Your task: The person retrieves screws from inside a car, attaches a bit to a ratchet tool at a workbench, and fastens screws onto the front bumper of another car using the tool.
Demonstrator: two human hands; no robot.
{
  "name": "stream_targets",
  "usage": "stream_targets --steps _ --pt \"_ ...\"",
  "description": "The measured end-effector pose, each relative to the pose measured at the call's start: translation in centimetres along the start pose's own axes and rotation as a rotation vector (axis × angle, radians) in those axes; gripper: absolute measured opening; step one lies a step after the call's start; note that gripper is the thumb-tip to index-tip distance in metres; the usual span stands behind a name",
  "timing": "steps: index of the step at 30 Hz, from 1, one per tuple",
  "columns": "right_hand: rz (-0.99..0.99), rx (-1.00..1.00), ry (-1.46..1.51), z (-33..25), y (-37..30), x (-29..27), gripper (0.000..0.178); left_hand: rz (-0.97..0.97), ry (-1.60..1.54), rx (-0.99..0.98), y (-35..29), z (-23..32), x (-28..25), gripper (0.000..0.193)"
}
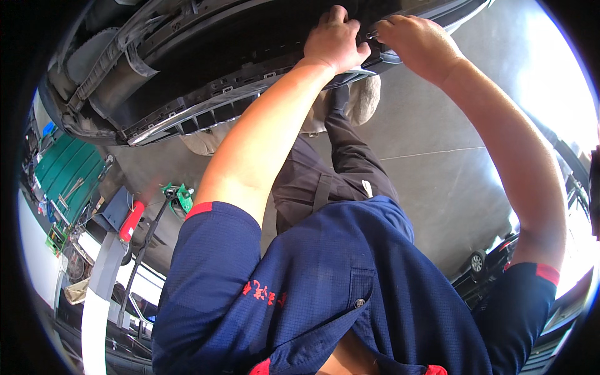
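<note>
A large black car bumper (206, 69) spans the top, with its ribbed inner side showing and a chrome trim strip (164, 127) along its near edge. My left hand (334, 42) is closed at the bumper's right part, fingers bent; what they grip, if anything, is hidden. Just to the right, my right hand (415, 44) is closed in a pinch at the bumper's right end. A small shiny metal piece (373, 35) sticks out from its fingertips toward my left hand; its kind is too small to tell.
Light cloth-like padding (364, 100) lies under the bumper, near my legs. On the left are a green workbench (69, 165), a red cylinder (132, 222) and a white post (97, 312). A dark car (494, 262) stands at the lower right on the grey floor (431, 150).
</note>
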State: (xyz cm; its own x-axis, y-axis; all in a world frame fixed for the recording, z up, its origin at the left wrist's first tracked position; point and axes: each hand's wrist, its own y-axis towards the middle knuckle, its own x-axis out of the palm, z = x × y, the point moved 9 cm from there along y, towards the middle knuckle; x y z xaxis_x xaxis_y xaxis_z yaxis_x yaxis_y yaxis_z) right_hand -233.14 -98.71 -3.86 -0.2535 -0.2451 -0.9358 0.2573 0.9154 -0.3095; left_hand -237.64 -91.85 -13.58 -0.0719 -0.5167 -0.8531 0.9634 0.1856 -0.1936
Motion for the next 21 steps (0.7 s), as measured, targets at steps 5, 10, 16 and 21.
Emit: stream_targets --steps 5,10,16,21 --pt "-0.067 0.057 -0.047 -0.1 0.5 -0.2 0.016 -0.016 -0.060 -0.015 -0.4 0.3 -1.1 0.039" --pt "-0.382 0.480 0.152 3.0 0.5 4.0 0.034 -0.072 -0.059 -0.026 0.1 -0.3 -0.1 0.050" --pt "-0.404 0.341 -0.027 1.6 1.8 4.2 0.020 -0.128 -0.129 -0.054 -0.2 -0.9 -0.3 0.051" --pt "-0.240 -0.084 -0.381 -3.0 2.2 3.1 0.010 -0.121 -0.141 -0.061 -0.2 -1.4 -0.2 0.049"
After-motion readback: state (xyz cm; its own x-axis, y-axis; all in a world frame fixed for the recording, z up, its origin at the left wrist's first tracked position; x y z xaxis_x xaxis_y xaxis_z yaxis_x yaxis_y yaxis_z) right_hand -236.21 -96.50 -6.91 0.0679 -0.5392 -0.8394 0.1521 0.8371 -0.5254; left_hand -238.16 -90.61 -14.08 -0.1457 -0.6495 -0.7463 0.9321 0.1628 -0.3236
